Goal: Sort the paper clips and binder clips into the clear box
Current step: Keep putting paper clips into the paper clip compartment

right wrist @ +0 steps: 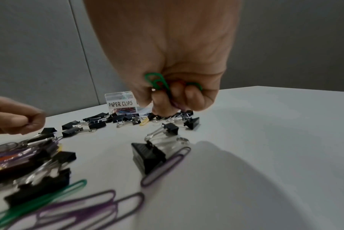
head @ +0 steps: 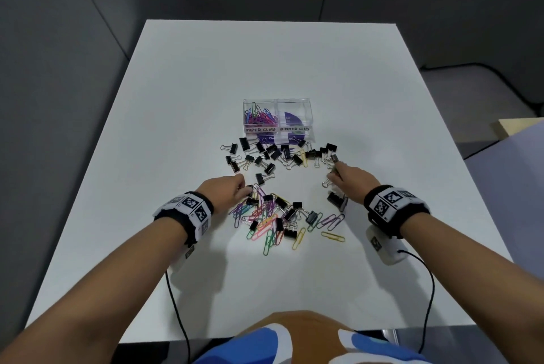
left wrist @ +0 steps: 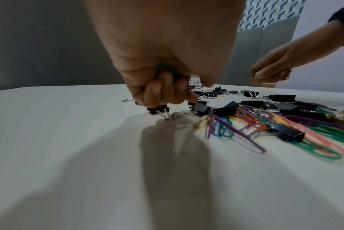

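- Progress: I judge the sort partly done. The clear box, centre of the head view, has coloured paper clips in its left cell; the right cell looks empty.
- Remaining: black folded-metal binder clips and glossy wire loops litter the white desk below it.
- Grip: my left hand and right hand each curl around green paper clips.

Clear box behind binder clips, paper clips nearest the person
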Motion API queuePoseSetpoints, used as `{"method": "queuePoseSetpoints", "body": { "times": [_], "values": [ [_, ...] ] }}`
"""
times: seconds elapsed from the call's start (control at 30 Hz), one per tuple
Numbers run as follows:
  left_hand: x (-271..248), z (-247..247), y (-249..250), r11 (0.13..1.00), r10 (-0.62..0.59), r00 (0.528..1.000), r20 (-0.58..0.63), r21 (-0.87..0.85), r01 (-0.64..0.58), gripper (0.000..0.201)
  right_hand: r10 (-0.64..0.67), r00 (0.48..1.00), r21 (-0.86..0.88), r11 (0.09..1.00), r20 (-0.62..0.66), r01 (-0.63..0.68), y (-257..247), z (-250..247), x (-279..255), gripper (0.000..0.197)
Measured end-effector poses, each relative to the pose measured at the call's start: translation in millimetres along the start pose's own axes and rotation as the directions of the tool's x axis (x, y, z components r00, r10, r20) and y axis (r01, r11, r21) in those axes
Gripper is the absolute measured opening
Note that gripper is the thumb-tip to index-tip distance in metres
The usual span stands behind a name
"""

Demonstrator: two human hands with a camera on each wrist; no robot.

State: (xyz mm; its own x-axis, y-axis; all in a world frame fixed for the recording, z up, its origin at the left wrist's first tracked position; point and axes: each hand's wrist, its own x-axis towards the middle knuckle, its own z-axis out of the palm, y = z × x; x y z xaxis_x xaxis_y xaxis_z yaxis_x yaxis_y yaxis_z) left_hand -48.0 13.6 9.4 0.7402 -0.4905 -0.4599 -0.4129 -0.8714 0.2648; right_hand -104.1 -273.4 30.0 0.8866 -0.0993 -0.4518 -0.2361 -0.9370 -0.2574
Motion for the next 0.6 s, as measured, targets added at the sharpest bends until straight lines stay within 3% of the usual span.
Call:
{"method": "queuePoseSetpoints", "body": {
  "times": [0.17,0.4,0.6],
  "values": [
    [-5.1,6.5,-5.7,0.999,-0.042,0.991,0.130,0.027,0.039,0.039,-0.052,0.999,-0.176,0.983,-0.005,0.050,7.0,5.9,-16.3,0.032],
    [-4.7,17.6,11.8,0.999,-0.031,0.995,0.096,0.019,0.029,0.027,-0.203,0.968,-0.284,0.929,0.149,0.239,22.4,22.2,-36.1,0.031],
    [7.4,20.0,41.0,0.998,-0.006,0.997,0.075,-0.054,0.010,0.027,-0.206,0.956,-0.267,0.928,0.211,0.259,24.7,30.4,-42.9,0.036]
  ]
}}
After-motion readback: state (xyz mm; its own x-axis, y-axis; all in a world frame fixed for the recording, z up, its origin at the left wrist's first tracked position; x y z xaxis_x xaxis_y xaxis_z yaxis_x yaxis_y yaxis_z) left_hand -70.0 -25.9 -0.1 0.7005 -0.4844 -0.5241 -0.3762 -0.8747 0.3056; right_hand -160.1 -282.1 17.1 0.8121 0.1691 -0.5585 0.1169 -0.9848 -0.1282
